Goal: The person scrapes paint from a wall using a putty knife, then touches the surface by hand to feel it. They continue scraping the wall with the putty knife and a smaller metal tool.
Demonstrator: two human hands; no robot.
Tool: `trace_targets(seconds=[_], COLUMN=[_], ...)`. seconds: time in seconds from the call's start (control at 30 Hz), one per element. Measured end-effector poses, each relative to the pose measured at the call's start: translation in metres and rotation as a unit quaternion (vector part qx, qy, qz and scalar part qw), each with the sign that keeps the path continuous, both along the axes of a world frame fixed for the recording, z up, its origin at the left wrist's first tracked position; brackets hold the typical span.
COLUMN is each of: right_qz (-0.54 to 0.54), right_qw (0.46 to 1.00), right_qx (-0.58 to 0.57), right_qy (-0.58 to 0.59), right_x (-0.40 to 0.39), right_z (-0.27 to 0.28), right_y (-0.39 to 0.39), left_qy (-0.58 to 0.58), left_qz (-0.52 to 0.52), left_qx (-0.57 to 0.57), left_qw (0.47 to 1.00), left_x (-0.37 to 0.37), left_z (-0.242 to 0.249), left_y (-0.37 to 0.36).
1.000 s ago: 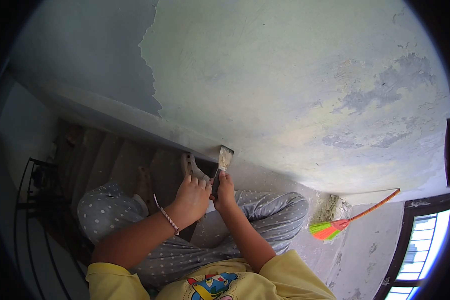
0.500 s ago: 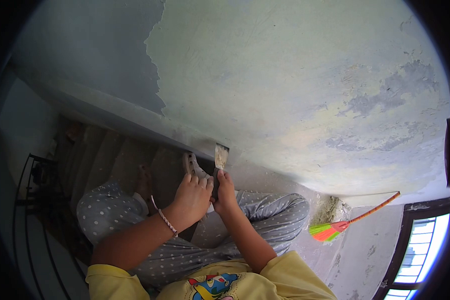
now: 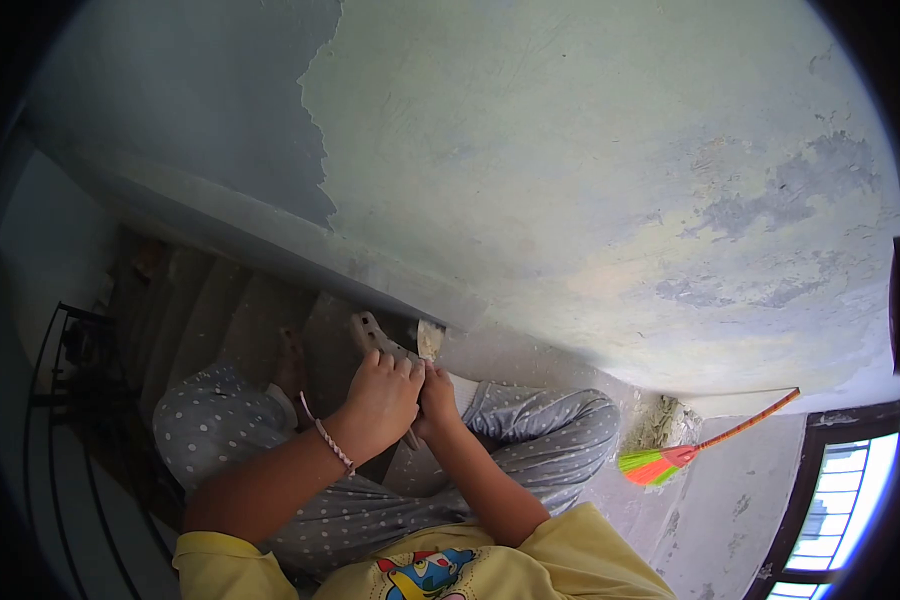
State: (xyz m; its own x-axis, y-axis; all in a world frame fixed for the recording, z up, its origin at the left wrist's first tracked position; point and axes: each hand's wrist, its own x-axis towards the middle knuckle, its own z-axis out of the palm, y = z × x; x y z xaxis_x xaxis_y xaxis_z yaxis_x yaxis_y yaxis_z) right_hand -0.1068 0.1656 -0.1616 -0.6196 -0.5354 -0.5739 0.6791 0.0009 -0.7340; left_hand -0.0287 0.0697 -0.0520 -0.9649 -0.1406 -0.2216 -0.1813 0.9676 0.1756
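Note:
My right hand [image 3: 437, 398] is closed around the handle of a putty knife [image 3: 430, 340], whose blade, smeared with pale material, points up towards the foot of the wall. The handle is hidden by my fingers. Right beside it, my left hand [image 3: 382, 395], with a braided bracelet on the wrist, has its fingers curled down over a light clog [image 3: 370, 330] with holes. What lies inside that grip is hidden. Both hands are close together above my bent legs in grey dotted trousers [image 3: 300, 510].
A wall [image 3: 490, 150] with peeling paint rises in front. Stairs [image 3: 220, 310] descend on the left, beside a dark metal railing [image 3: 60, 400]. A green and orange broom [image 3: 660, 462] leans at the right, near a barred window [image 3: 835, 490].
The putty knife and my right hand have moved down and slightly left, closer to my left hand. The clog's toe has shifted left and a little down.

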Motion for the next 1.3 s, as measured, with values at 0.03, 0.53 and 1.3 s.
trace_targets(seconds=[0.03,0.53,1.3], right_qz=[-0.050,0.111,0.157], right_qw=[0.993,0.990,0.917], right_qx=[0.073,0.005,0.011], right_qy=[-0.073,0.085,0.367], right_x=[-0.001,0.003,0.001], right_z=[0.022,-0.047,-0.073], right_y=[-0.008,-0.018,-0.039], left_qy=[-0.003,-0.031,0.106], left_qz=[0.001,0.004,0.052], left_qx=[0.000,-0.009,-0.021], left_qw=[1.000,0.999,0.993], left_x=[-0.001,0.002,0.012], left_z=[0.002,0.010,0.023], left_y=[-0.001,-0.006,-0.022])
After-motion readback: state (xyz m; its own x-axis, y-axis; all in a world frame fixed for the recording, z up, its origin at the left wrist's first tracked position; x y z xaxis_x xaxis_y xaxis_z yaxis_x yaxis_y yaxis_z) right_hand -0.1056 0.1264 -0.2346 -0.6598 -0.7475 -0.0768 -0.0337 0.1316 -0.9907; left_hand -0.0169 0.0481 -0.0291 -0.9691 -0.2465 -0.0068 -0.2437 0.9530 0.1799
